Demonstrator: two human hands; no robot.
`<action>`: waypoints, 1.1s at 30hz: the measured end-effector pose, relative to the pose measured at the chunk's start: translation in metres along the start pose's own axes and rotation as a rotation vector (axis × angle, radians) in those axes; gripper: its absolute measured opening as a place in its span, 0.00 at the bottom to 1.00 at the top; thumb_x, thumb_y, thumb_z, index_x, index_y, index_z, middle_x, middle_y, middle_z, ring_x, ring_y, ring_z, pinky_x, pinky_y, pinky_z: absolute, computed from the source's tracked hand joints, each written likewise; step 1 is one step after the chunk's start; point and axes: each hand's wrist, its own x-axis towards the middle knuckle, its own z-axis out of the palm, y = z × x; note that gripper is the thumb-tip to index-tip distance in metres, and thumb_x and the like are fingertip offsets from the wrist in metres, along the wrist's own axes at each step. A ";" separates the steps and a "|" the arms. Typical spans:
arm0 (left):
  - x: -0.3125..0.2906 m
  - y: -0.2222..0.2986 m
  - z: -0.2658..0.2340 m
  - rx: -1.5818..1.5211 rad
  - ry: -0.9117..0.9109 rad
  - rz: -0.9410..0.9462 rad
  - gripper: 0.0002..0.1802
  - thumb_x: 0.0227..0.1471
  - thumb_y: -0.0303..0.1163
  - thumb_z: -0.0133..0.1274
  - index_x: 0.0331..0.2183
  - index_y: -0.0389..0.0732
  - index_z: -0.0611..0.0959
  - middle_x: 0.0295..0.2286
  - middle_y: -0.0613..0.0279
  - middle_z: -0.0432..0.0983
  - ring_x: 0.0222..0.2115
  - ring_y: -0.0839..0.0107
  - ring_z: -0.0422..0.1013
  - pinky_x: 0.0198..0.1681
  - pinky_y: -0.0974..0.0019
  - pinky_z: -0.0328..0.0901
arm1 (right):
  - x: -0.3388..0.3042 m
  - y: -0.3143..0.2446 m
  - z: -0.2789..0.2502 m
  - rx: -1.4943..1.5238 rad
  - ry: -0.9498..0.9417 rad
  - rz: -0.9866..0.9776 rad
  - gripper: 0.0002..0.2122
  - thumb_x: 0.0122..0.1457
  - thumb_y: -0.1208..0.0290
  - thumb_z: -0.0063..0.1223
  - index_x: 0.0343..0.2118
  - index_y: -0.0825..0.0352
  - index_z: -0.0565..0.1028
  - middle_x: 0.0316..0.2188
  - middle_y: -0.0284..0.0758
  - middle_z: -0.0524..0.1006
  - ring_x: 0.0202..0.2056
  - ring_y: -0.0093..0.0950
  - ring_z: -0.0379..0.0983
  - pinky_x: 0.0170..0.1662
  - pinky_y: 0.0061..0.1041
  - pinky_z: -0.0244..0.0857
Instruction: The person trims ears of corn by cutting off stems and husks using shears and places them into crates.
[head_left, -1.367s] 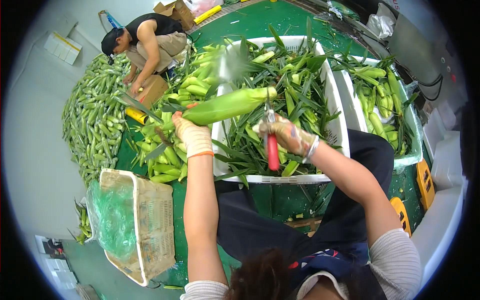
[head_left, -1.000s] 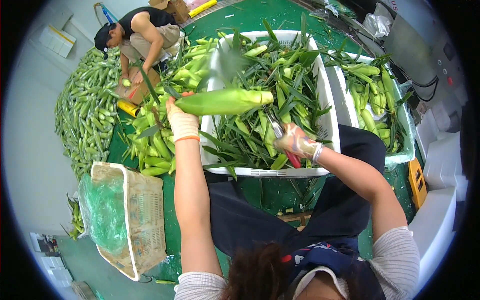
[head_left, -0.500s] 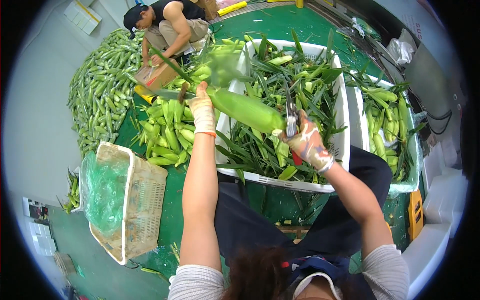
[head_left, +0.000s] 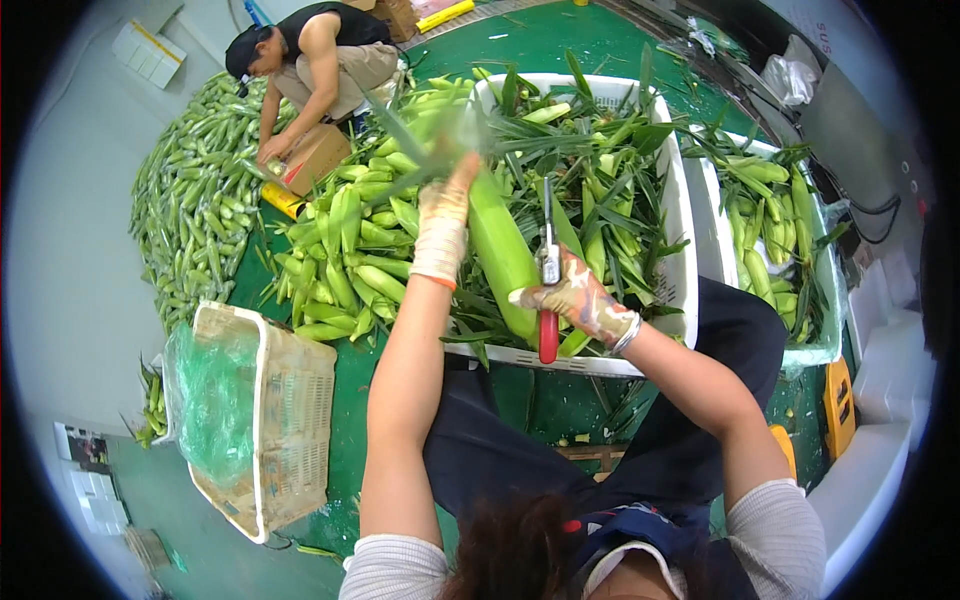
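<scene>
My left hand, in a stained white glove, grips the leafy upper end of a green corn ear and holds it nearly upright over a white crate. My right hand, also gloved, holds red-handled shears with the blades pointing up beside the ear, and its fingers touch the ear's lower part. The crate beneath is heaped with cut green husk leaves.
A pile of trimmed corn lies left of the crate on the green floor. A second white crate of corn stands right. A cream basket with green netting sits lower left. Another person crouches by more corn at the back.
The ear has swung from lying crosswise to standing nearly upright. My left hand rose with its leafy end. The shears came in against the ear's side.
</scene>
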 end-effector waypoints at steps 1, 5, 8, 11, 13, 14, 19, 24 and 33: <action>-0.006 0.003 -0.001 -0.005 -0.179 -0.095 0.29 0.45 0.50 0.57 0.40 0.35 0.75 0.31 0.57 0.75 0.28 0.69 0.72 0.34 0.65 0.68 | -0.001 0.015 0.005 -0.113 0.095 -0.112 0.29 0.37 0.62 0.71 0.37 0.68 0.64 0.29 0.29 0.65 0.30 0.21 0.61 0.35 0.21 0.61; -0.032 -0.026 0.004 0.243 -0.290 0.101 0.21 0.42 0.32 0.60 0.38 0.32 0.74 0.28 0.58 0.76 0.27 0.71 0.72 0.33 0.68 0.68 | -0.005 0.010 0.012 -0.176 0.124 0.078 0.31 0.38 0.66 0.69 0.45 0.69 0.64 0.36 0.36 0.73 0.35 0.27 0.70 0.40 0.26 0.65; -0.037 -0.022 0.004 0.446 -0.352 0.216 0.27 0.40 0.28 0.60 0.44 0.30 0.70 0.27 0.59 0.77 0.28 0.72 0.73 0.34 0.72 0.68 | -0.002 0.028 -0.020 -0.336 -0.068 -0.029 0.33 0.40 0.56 0.66 0.45 0.71 0.63 0.34 0.40 0.73 0.35 0.31 0.70 0.40 0.27 0.65; -0.034 -0.021 0.002 0.596 -0.405 0.106 0.35 0.38 0.29 0.60 0.48 0.29 0.66 0.27 0.58 0.78 0.31 0.72 0.74 0.37 0.72 0.67 | 0.004 0.016 -0.051 -0.342 -0.170 0.091 0.27 0.42 0.63 0.67 0.40 0.67 0.63 0.30 0.32 0.69 0.33 0.22 0.65 0.38 0.23 0.64; -0.035 -0.019 0.005 0.892 -0.461 0.080 0.42 0.37 0.34 0.60 0.51 0.25 0.62 0.29 0.56 0.78 0.33 0.69 0.74 0.41 0.72 0.66 | 0.020 0.016 -0.076 -0.286 -0.307 0.032 0.26 0.42 0.67 0.66 0.40 0.67 0.62 0.31 0.32 0.69 0.34 0.20 0.66 0.35 0.21 0.64; -0.036 -0.021 0.004 0.896 -0.473 0.077 0.42 0.37 0.34 0.60 0.51 0.25 0.62 0.29 0.56 0.78 0.33 0.69 0.74 0.41 0.72 0.66 | 0.022 0.005 -0.083 -0.269 -0.307 -0.008 0.21 0.43 0.70 0.65 0.36 0.68 0.64 0.29 0.33 0.71 0.31 0.19 0.67 0.33 0.20 0.65; -0.022 -0.018 -0.016 0.492 -0.619 0.112 0.30 0.37 0.31 0.59 0.43 0.28 0.70 0.27 0.58 0.75 0.28 0.74 0.72 0.35 0.73 0.67 | 0.008 -0.009 -0.097 0.128 -0.277 0.180 0.10 0.46 0.70 0.60 0.22 0.69 0.69 0.13 0.30 0.70 0.13 0.21 0.67 0.16 0.20 0.63; -0.019 0.008 -0.016 0.091 -0.830 -0.067 0.28 0.29 0.36 0.55 0.37 0.32 0.73 0.22 0.55 0.73 0.22 0.66 0.70 0.26 0.67 0.66 | -0.016 0.001 -0.099 0.219 -0.434 0.200 0.10 0.51 0.66 0.56 0.25 0.67 0.70 0.18 0.30 0.71 0.16 0.21 0.68 0.21 0.19 0.65; -0.024 0.002 0.013 -0.102 -0.664 -0.343 0.26 0.29 0.33 0.53 0.36 0.31 0.74 0.25 0.52 0.74 0.23 0.60 0.71 0.28 0.62 0.68 | 0.021 -0.009 -0.102 0.313 -0.369 0.156 0.13 0.52 0.62 0.56 0.24 0.68 0.72 0.20 0.33 0.74 0.20 0.22 0.71 0.24 0.23 0.69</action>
